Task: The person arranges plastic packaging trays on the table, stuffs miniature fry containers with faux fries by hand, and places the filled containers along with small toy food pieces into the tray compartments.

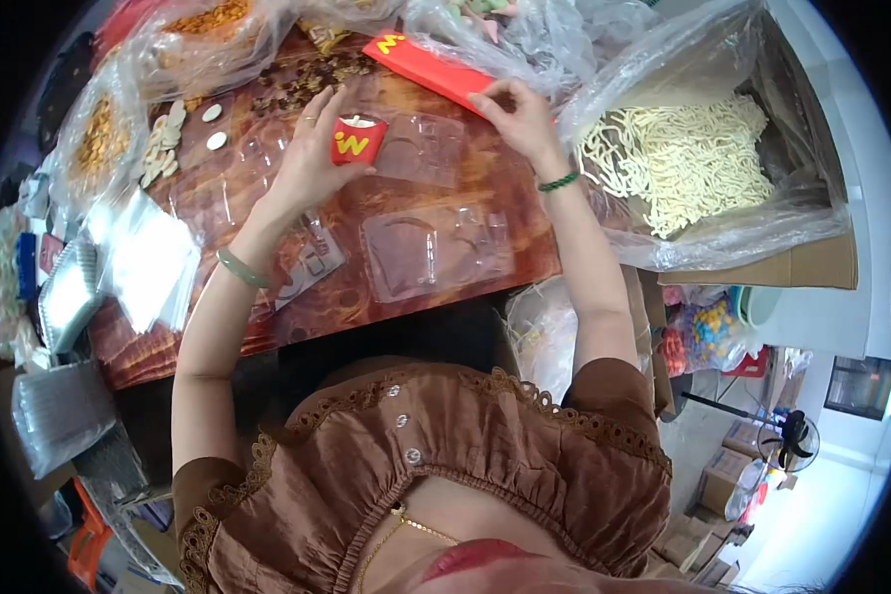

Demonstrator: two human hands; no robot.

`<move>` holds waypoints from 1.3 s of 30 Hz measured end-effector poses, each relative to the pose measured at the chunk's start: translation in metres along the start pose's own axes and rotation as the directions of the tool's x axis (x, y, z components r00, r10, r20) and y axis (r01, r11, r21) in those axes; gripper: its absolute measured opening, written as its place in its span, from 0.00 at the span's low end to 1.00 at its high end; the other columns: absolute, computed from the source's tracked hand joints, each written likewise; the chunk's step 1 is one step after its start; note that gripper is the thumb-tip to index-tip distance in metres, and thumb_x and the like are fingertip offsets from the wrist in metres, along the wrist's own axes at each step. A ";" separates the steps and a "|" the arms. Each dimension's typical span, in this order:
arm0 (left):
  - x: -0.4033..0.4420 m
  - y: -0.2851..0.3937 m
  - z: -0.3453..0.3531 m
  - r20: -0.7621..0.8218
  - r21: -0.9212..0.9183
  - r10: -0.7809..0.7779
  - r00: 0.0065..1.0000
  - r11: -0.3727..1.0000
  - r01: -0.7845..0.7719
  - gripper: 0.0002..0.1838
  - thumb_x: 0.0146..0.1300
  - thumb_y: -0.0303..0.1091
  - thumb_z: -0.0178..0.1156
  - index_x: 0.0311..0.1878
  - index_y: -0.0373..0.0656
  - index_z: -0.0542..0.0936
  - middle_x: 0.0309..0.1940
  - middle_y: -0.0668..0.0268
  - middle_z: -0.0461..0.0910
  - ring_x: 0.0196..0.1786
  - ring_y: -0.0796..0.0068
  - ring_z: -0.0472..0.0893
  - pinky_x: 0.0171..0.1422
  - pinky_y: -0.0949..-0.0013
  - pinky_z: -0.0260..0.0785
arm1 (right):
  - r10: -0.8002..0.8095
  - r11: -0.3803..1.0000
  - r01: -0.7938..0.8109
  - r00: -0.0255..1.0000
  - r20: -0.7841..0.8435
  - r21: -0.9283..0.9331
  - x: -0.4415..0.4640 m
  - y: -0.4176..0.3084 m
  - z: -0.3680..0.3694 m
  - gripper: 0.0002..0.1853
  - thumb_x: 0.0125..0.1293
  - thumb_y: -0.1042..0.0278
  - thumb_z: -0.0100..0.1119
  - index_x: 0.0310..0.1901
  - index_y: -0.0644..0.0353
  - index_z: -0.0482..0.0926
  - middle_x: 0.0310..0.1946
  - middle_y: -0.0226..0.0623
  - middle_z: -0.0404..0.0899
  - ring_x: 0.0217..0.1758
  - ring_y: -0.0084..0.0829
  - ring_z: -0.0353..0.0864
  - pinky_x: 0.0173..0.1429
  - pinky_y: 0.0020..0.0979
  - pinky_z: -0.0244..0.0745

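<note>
My left hand (312, 148) curls around a small red fries box (356, 144) with a yellow mark. Pale pieces fill its top, and my thumb lies along its lower edge. At the back, my right hand (515, 117) has thumb and forefinger bent together at the near end of a long red piece (426, 71), which bears a similar yellow mark and looks like stacked flat cartons. Exactly what those fingertips pinch is partly hidden. Clear plastic trays (436, 252) lie on the brown table (337, 307) below and between my hands.
At right stands a carton lined with plastic, full of cream-coloured strands (703, 158). Bags of orange pieces (99, 139) sit at left and back. White discs (216, 141), dark bits (312, 79) and shiny clear sheets (153, 262) are on the table.
</note>
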State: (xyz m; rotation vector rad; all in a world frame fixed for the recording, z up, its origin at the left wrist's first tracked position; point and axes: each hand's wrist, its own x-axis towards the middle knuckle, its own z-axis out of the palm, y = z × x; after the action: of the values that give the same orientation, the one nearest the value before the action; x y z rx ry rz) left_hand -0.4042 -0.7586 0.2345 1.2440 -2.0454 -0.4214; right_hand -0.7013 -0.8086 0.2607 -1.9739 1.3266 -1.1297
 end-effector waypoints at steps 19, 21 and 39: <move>0.164 0.112 0.190 0.501 0.264 0.209 0.840 0.888 -0.378 0.54 0.36 0.47 0.74 0.69 0.50 0.58 0.64 0.53 0.63 0.68 0.53 0.60 0.68 0.36 0.48 | 0.085 0.980 -0.119 0.975 -0.206 -0.161 -0.089 0.105 -0.072 0.12 0.57 0.76 0.57 0.44 0.63 0.76 0.40 0.46 0.77 0.43 0.45 0.77 0.50 0.37 0.72; 0.161 0.111 0.181 0.460 0.265 0.292 0.838 0.856 -0.444 0.56 0.30 0.51 0.76 0.67 0.51 0.61 0.61 0.54 0.67 0.66 0.50 0.62 0.68 0.36 0.47 | 0.086 0.985 -0.130 0.937 -0.338 -0.109 -0.090 0.109 -0.069 0.14 0.55 0.78 0.57 0.45 0.62 0.75 0.38 0.47 0.78 0.43 0.45 0.77 0.51 0.39 0.71; 0.168 0.121 0.228 0.320 0.096 0.413 0.853 0.881 -0.463 0.45 0.35 0.56 0.72 0.60 0.47 0.71 0.53 0.52 0.73 0.60 0.52 0.68 0.66 0.52 0.55 | 0.064 0.987 -0.093 0.975 -0.212 -0.129 -0.126 0.072 -0.103 0.08 0.60 0.67 0.63 0.38 0.61 0.82 0.31 0.35 0.82 0.34 0.25 0.81 0.39 0.26 0.75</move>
State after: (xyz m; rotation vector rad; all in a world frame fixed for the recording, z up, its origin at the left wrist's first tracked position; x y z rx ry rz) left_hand -0.6929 -0.8634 0.2111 0.7924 -2.5824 -0.2210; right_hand -0.8470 -0.7176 0.2144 -1.9204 1.6158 -1.2638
